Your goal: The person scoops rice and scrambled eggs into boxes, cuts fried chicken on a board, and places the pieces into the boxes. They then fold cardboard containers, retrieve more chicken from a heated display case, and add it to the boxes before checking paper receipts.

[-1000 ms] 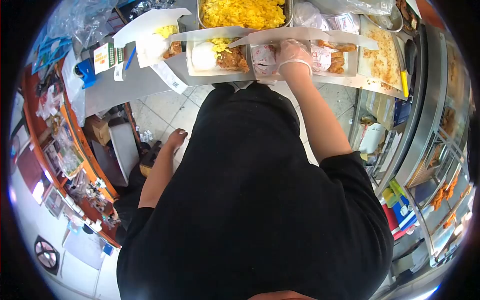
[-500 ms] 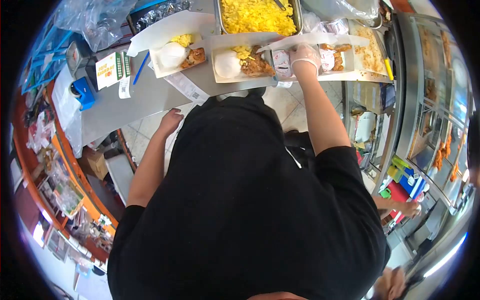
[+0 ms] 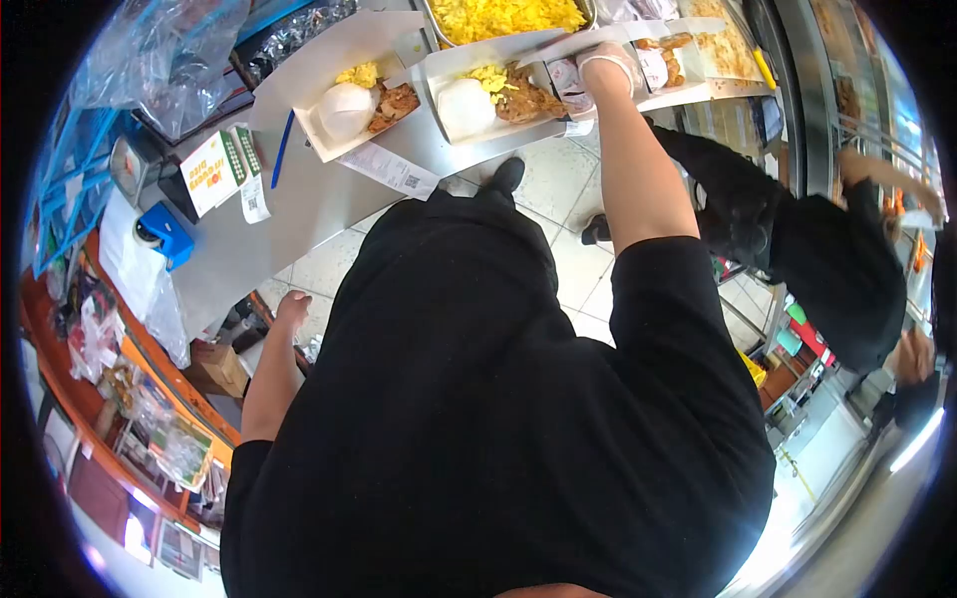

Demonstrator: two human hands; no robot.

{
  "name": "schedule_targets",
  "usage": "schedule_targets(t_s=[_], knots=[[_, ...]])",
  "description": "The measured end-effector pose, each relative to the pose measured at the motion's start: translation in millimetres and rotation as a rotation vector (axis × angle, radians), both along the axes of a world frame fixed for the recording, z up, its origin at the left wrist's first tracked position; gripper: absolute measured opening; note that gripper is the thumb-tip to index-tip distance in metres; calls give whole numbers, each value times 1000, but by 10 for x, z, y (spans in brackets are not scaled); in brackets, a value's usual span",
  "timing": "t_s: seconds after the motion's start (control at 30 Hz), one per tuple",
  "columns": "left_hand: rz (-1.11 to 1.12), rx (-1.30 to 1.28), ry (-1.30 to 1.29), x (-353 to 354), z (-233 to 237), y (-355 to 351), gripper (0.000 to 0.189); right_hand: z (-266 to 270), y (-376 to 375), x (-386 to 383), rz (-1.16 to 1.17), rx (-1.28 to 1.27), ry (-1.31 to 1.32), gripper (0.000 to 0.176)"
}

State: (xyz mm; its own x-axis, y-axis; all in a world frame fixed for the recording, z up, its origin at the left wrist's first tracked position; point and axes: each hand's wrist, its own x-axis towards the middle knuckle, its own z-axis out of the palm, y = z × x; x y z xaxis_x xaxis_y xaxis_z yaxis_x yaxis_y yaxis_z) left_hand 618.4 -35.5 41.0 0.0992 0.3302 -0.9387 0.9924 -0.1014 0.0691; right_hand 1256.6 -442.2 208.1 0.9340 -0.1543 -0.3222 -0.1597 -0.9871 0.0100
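My right hand (image 3: 606, 68), in a clear glove, reaches down into a white takeaway box (image 3: 568, 75) at the counter's front edge. Its fingers are hidden in the box, beside a printed wrapped packet (image 3: 565, 84). Next to it on the right is another packet (image 3: 653, 68) with fried chicken pieces (image 3: 675, 66). To the left, an open box holds a mound of white rice (image 3: 466, 108), yellow scrambled egg (image 3: 490, 80) and fried chicken (image 3: 528, 98). Farther left is a similar box (image 3: 324, 140). My left hand (image 3: 291, 309) hangs below the counter, fingers loose, holding nothing visible.
A metal tray of yellow egg (image 3: 508, 18) stands behind the boxes. On the counter (image 3: 289, 234) lie a receipt (image 3: 391, 171), a blue pen (image 3: 283, 149), printed cartons (image 3: 214, 169) and a blue tape dispenser (image 3: 165, 234). Another person in black (image 3: 827, 269) is close on my right.
My left hand has swung back, away from the counter edge. My right hand remains in the box. The view has shifted, and another person in black has come in on the right.
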Motion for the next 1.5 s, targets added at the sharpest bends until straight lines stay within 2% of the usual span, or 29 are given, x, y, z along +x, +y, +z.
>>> schedule_targets(t_s=[0.1,0.23,0.3,0.37,0.43,0.47,0.5,0.53,0.6,0.63,0.67,0.7,0.77,0.8,0.83,0.9,0.93,1.03,1.07,1.1,1.17,1.23,1.27,1.3,1.33,1.37,1.4,1.43,1.5], knots=[[57,20,-141,231,-151,-38,41,69,-101,-9,17,54,5,47],[115,-53,-310,717,-369,-194,43,237,-456,-82,125,146,-17,36],[57,-55,-271,1071,-236,-350,42,213,-715,-21,-59,700,-260,31],[13,-50,-226,1270,-66,-413,42,866,-589,-154,-121,1033,-438,35],[53,-134,-83,1345,50,-439,43,1654,-360,-223,-24,1136,-533,27],[54,-131,-85,1226,-159,-384,43,2022,-232,-221,69,1239,-632,19],[-195,-28,-189,988,-564,-261,41,2266,-125,-184,163,1338,-734,14],[-444,77,-291,880,-781,-199,39,2403,6,-121,162,1340,-740,14],[-336,103,-284,866,-684,-325,38,2483,268,41,307,1273,-1072,12],[-222,130,-276,886,-600,-411,36,2330,330,240,463,967,-1219,14],[-109,115,-242,966,-434,-548,36,2168,495,328,455,1064,-1002,12],[11,103,-206,1032,-262,-705,36,1841,506,471,466,1090,-1001,12],[43,78,-218,916,-290,-924,36,894,564,701,845,628,-773,17],[92,5,-173,1017,-5,-1115,36,681,686,761,1017,388,-656,22],[141,-73,-127,1204,393,-1352,37,776,779,662,1036,421,-658,22],[65,-415,-83,1411,814,-1618,41,1226,747,273,633,762,-652,23],[82,-402,-70,1503,963,-1696,41,1448,727,222,504,674,-398,22],[-119,-414,-8,1730,1431,-1695,39,1605,563,94,551,867,-392,19],[-80,-364,-131,1839,1661,-1628,39,1515,477,164,757,983,-448,27],[-46,-314,-260,1965,1870,-1555,39,1542,392,159,756,983,-466,27],[148,-259,-570,2143,2170,-1253,39,1663,234,59,962,918,-555,48],[61,-4,-783,2353,2429,-818,32,1769,14,12,671,969,-286,44],[48,161,-894,2473,2614,-670,28,1810,-151,-103,759,909,-295,42],[33,360,-999,2568,2820,-490,25,2007,-246,-460,653,1130,-112,45],[110,419,-1123,2634,2971,-288,22,1974,-384,-531,873,977,-85,47],[183,487,-1253,2670,3118,-64,20,1878,-452,-662,761,969,80,46],[155,565,-1313,2683,3290,167,19,1859,-513,-883,522,1122,442,52],[125,624,-1372,2695,3421,386,18,1967,-515,-1152,402,1084,627,62],[217,675,-1508,2770,3661,810,19,1575,-637,-1489,269,1151,751,65]])
